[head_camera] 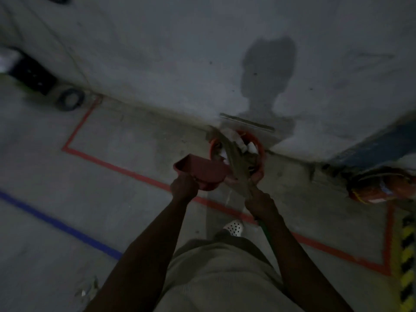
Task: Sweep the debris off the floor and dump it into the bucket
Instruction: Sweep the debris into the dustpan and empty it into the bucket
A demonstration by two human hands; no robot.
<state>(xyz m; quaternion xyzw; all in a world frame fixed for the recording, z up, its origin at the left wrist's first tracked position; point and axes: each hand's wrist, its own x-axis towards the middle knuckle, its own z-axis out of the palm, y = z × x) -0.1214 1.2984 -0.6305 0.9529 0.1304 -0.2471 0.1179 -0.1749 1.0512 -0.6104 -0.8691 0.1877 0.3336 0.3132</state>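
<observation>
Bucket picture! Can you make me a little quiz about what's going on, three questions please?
1. True or false: the left hand holds the dustpan.
2. The bristles of the broom are: A over the bucket, B on the blue line, C beside the shoe.
3. What colour are the lumps in the bucket?
Key: 1 true; 2 A; 3 white.
</observation>
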